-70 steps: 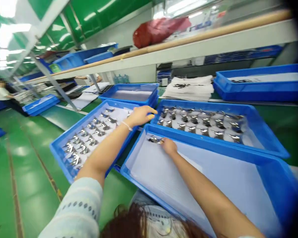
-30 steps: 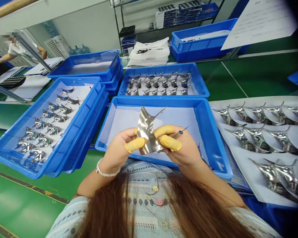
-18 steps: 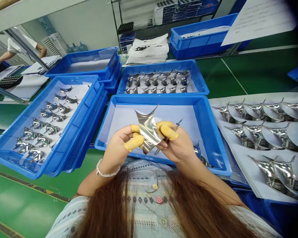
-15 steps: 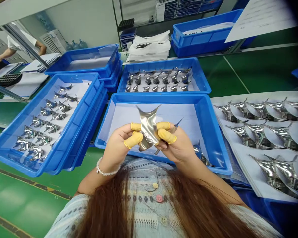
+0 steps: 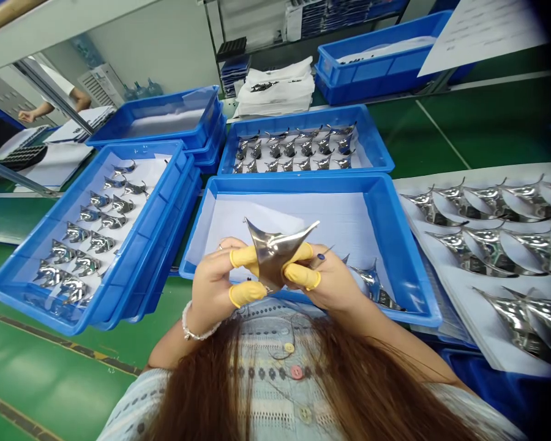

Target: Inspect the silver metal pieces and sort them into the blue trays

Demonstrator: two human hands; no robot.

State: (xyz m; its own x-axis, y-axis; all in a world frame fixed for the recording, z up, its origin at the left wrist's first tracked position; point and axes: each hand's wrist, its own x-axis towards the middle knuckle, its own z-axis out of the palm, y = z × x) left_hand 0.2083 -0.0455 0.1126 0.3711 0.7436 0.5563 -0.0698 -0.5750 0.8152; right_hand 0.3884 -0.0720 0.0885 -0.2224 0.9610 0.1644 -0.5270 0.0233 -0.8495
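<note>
A shiny curved metal piece [image 5: 278, 248] with two pointed horns is held up in front of my chest, horns upward. My left hand [image 5: 220, 275] pinches its left side and lower edge between yellow-covered fingertips. On the other side, my right hand [image 5: 328, 278] grips it with yellow-covered thumb and finger. A thin tool with a blue part [image 5: 320, 256] also sticks out of my right hand; most of it is hidden. Below lies a blue tray [image 5: 195, 236] lined with white paper, with a few similar metal pieces [image 5: 371, 282] in its right corner.
Stacked blue trays [image 5: 142, 251] with metal pieces stand at the left. Another filled tray [image 5: 371, 141] sits behind. More metal pieces [image 5: 491, 245] lie in rows on white sheets at the right. At the far left, a person's arm [image 5: 41, 110] shows.
The metal piece has been turned and tilted in my hands, so its lettering no longer shows and its horns spread wider. My left fingers have shifted their grip.
</note>
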